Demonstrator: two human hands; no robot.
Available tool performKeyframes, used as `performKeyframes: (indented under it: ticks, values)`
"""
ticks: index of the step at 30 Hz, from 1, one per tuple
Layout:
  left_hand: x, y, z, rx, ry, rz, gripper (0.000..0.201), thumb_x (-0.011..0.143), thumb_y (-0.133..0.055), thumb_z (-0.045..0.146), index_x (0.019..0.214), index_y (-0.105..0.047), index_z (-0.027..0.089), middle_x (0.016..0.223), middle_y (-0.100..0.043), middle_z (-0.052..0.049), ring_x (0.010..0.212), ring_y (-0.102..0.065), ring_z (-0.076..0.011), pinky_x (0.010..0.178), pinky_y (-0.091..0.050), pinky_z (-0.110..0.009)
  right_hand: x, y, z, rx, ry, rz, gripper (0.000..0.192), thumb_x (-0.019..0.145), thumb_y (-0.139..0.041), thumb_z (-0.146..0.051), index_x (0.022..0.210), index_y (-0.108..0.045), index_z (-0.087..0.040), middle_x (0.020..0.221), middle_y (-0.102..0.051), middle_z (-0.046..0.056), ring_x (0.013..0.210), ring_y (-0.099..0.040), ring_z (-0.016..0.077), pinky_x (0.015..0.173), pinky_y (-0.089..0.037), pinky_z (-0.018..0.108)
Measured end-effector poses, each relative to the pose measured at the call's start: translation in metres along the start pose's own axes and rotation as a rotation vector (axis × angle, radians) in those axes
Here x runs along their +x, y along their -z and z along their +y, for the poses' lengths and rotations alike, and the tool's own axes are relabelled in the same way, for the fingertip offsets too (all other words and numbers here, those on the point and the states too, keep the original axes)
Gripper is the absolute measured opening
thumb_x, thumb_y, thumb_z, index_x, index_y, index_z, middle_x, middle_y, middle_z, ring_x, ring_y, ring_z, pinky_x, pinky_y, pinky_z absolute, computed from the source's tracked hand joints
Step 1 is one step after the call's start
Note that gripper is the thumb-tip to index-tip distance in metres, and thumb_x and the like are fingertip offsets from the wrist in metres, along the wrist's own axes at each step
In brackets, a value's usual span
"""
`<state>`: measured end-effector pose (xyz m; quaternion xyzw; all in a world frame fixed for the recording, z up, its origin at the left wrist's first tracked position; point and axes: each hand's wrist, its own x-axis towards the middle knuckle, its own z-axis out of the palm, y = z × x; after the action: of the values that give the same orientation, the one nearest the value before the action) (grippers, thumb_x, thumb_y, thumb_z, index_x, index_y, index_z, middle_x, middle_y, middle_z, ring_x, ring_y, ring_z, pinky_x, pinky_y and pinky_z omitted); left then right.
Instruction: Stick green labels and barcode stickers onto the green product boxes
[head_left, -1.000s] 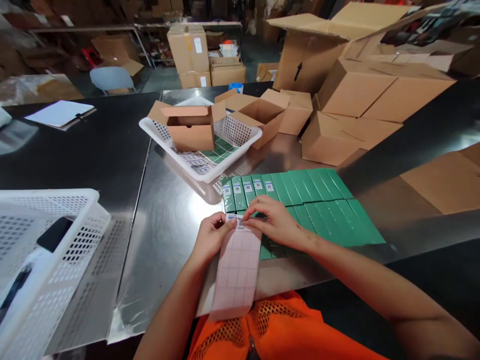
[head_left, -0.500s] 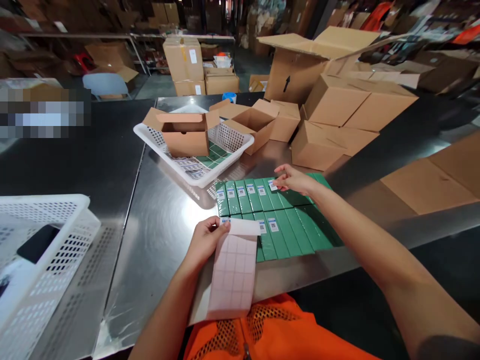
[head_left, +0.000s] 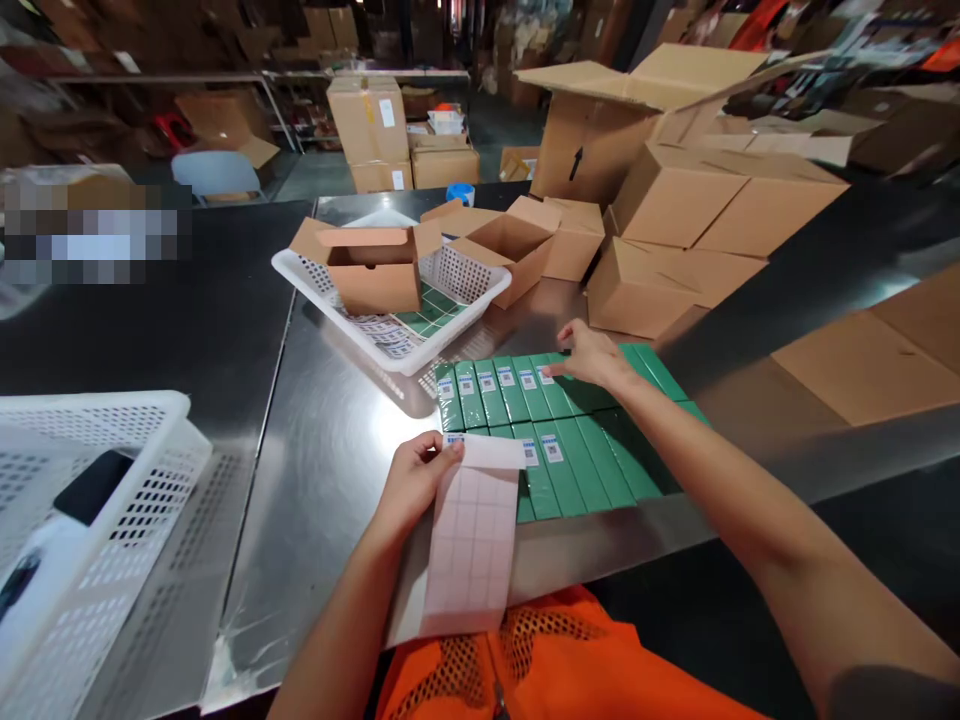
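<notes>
A white perforated basket (head_left: 112, 470) sat at the far left of the steel table (head_left: 330, 440), a dark phone-like object (head_left: 94, 487) lying inside it. Further along, the worker's left hand (head_left: 412, 480) pinched the top edge of a pink label sheet (head_left: 472, 540) between thumb and fingers, the sheet hanging over the table's near edge onto an orange mesh vest (head_left: 555, 660). Behind it, a second white basket (head_left: 405, 300) held an open cardboard box (head_left: 371, 265) and loose labelled packs. To the right, green boxes (head_left: 577, 440) lay in two tight rows, flat on the table just beyond the sheet, the leftmost ones in each row already carrying small white labels (head_left: 506, 378). The right hand (head_left: 592, 357), fingers together and pointing left, pressed a label down on a box in the far row. Plain cardboard cartons (head_left: 705, 220) were stacked at the table's right end.
</notes>
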<state>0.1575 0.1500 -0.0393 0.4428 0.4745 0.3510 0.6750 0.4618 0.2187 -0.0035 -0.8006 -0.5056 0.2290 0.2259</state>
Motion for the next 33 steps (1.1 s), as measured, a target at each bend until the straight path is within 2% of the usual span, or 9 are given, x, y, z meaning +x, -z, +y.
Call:
performKeyframes:
  ticks: [2, 5, 8, 14, 20, 23, 26, 29, 33]
  values:
    - [-0.001, -0.001, 0.002, -0.011, -0.01, -0.003, 0.054, 0.058, -0.082, 0.061, 0.055, -0.048, 0.019, 0.05, -0.048, 0.005, 0.048, -0.039, -0.0075, 0.047, -0.026, -0.021, -0.02, -0.001, -0.008, 0.059, 0.095, -0.022, 0.048, 0.058, -0.087, -0.033, 0.095, -0.059, -0.022, 0.085, -0.061, 0.001, 0.08, -0.059, 0.0205, 0.065, -0.045, 0.029]
    - [-0.004, -0.003, 0.003, -0.012, -0.03, -0.022, 0.052, 0.058, -0.082, 0.06, 0.057, -0.052, 0.017, 0.052, -0.051, 0.004, 0.05, -0.041, -0.0083, 0.049, -0.029, -0.021, -0.065, -0.013, -0.024, 0.287, 0.327, -0.229, 0.036, 0.078, -0.072, -0.048, 0.102, -0.065, -0.022, 0.083, -0.064, 0.002, 0.072, -0.059, 0.0174, 0.066, -0.048, 0.03]
    - [-0.007, -0.005, 0.004, -0.014, -0.053, -0.053, 0.049, 0.06, -0.082, 0.059, 0.06, -0.057, 0.017, 0.055, -0.053, 0.004, 0.053, -0.043, -0.009, 0.051, -0.031, -0.021, -0.106, -0.029, -0.04, 0.294, 0.622, -0.282, 0.031, 0.08, -0.075, -0.044, 0.102, -0.071, -0.023, 0.091, -0.069, 0.004, 0.082, -0.063, 0.0185, 0.074, -0.05, 0.032]
    - [-0.006, -0.003, 0.003, 0.04, -0.049, -0.047, 0.057, 0.065, -0.071, 0.073, 0.059, -0.054, 0.018, 0.048, -0.044, 0.007, 0.043, -0.036, -0.0077, 0.043, -0.028, -0.022, -0.127, -0.056, -0.045, 0.171, 0.918, -0.077, 0.013, 0.086, -0.074, -0.031, 0.097, -0.073, -0.024, 0.087, -0.073, 0.003, 0.085, -0.066, 0.0188, 0.078, -0.048, 0.034]
    - [-0.003, -0.002, 0.001, 0.073, -0.015, -0.039, 0.061, 0.068, -0.064, 0.078, 0.056, -0.048, 0.02, 0.044, -0.04, 0.007, 0.038, -0.037, -0.0093, 0.04, -0.029, -0.024, -0.141, -0.071, -0.028, -0.026, 1.216, 0.25, 0.017, 0.095, -0.059, -0.021, 0.105, -0.071, -0.03, 0.103, -0.076, 0.002, 0.093, -0.066, 0.0207, 0.085, -0.044, 0.041]
    - [-0.004, -0.007, 0.001, 0.106, 0.004, -0.042, 0.062, 0.065, -0.066, 0.078, 0.058, -0.052, 0.018, 0.047, -0.043, 0.006, 0.044, -0.035, -0.0088, 0.044, -0.028, -0.023, -0.159, -0.068, -0.025, 0.097, 1.273, 0.253, 0.017, 0.094, -0.059, -0.018, 0.098, -0.07, -0.03, 0.103, -0.076, 0.0, 0.1, -0.064, 0.0218, 0.088, -0.045, 0.043]
    - [-0.007, -0.012, 0.004, 0.125, -0.015, 0.02, 0.063, 0.059, -0.069, 0.078, 0.057, -0.053, 0.017, 0.051, -0.046, 0.004, 0.052, -0.037, -0.0094, 0.05, -0.031, -0.023, -0.167, -0.046, -0.02, 0.41, 1.058, 0.103, 0.014, 0.094, -0.057, -0.019, 0.091, -0.068, -0.028, 0.093, -0.074, 0.001, 0.095, -0.065, 0.0198, 0.085, -0.05, 0.039]
    - [-0.01, -0.014, 0.007, 0.138, -0.021, 0.065, 0.062, 0.058, -0.07, 0.077, 0.055, -0.052, 0.018, 0.052, -0.045, 0.004, 0.055, -0.037, -0.0102, 0.053, -0.031, -0.023, -0.149, -0.01, -0.003, 0.593, 0.526, 0.037, 0.006, 0.09, -0.065, -0.029, 0.085, -0.065, -0.026, 0.083, -0.07, 0.001, 0.08, -0.066, 0.0178, 0.075, -0.052, 0.033]
    - [-0.009, -0.011, 0.006, 0.224, -0.036, 0.044, 0.062, 0.061, -0.068, 0.077, 0.053, -0.05, 0.018, 0.052, -0.04, 0.004, 0.055, -0.034, -0.0107, 0.054, -0.028, -0.023, -0.11, 0.018, 0.034, 0.596, 0.022, -0.264, 0.042, 0.068, -0.081, -0.033, 0.101, -0.056, -0.026, 0.065, -0.063, -0.005, 0.061, -0.059, 0.0155, 0.059, -0.046, 0.027]
